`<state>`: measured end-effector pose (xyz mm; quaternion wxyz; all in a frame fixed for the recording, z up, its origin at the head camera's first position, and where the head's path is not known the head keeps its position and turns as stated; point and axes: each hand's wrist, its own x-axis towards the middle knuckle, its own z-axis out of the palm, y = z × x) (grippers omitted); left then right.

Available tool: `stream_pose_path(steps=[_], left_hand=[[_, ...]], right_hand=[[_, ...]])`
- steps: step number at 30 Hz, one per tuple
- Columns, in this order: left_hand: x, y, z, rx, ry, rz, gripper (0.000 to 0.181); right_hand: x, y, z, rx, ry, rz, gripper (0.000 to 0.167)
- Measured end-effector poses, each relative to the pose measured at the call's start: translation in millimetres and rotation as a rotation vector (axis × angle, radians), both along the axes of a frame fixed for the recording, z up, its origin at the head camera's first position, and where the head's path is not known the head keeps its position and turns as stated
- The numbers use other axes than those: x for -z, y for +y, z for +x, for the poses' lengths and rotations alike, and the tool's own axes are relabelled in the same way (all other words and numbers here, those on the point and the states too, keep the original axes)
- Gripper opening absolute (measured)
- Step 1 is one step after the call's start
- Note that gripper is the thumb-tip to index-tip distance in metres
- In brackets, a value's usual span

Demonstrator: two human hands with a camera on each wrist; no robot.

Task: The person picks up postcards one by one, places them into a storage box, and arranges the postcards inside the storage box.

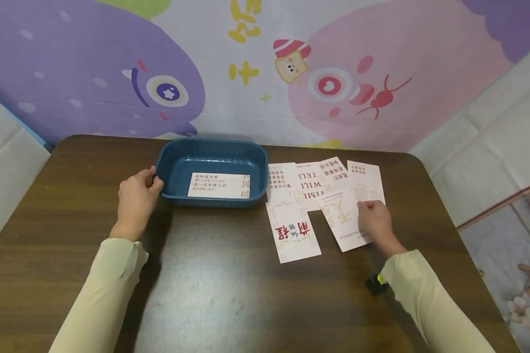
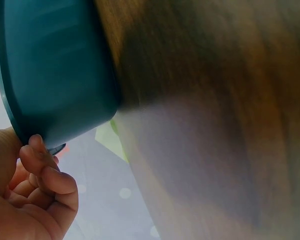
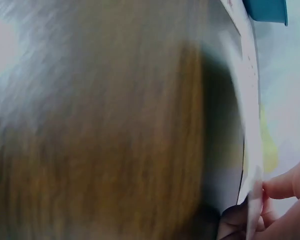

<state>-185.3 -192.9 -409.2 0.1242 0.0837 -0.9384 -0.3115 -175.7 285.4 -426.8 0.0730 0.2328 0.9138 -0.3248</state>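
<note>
A blue plastic basin (image 1: 214,200) stands near the back of the table, with one printed card (image 1: 218,185) lying inside. At its left end my left hand (image 1: 138,196) pinches the rim between thumb and fingers; the left wrist view shows this hand (image 2: 37,195) at the basin's edge (image 2: 55,75). My right hand (image 1: 374,223) pinches the right edge of a white card (image 1: 342,220) with pale gold characters. In the right wrist view, thumb and fingers (image 3: 282,185) hold that card, seen nearly edge-on and blurred.
Several cards lie overlapping right of the basin, among them one with red and blue characters (image 1: 293,233) and one with red lettering (image 1: 306,179). Another card (image 1: 365,174) lies behind my right hand. A cartoon-printed cloth (image 1: 256,113) hangs behind the brown table (image 1: 229,294).
</note>
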Motion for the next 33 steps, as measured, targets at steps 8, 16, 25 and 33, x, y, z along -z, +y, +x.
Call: stream_pose_path(steps=[8,16,25,33], left_hand=[[-0.9,0.0,-0.1,0.001,-0.016,0.009,0.035],[-0.9,-0.3,0.4,0.01,-0.01,0.016,0.036],[-0.3,-2.5,0.6,0.009,-0.023,0.019,0.037],[-0.5,-0.6,0.3,0.006,-0.009,0.012,0.034]], right_hand=[[-1.3,4,0.7,0.019,0.056,0.037,0.044],[-10.2,1,-6.4,-0.079,0.15,0.04,0.043],[-30.9,-13,-21.3,-0.201,0.225,0.019,0.038],[-49.1,-29,-38.7,-0.287,0.296,-0.018,0.034]])
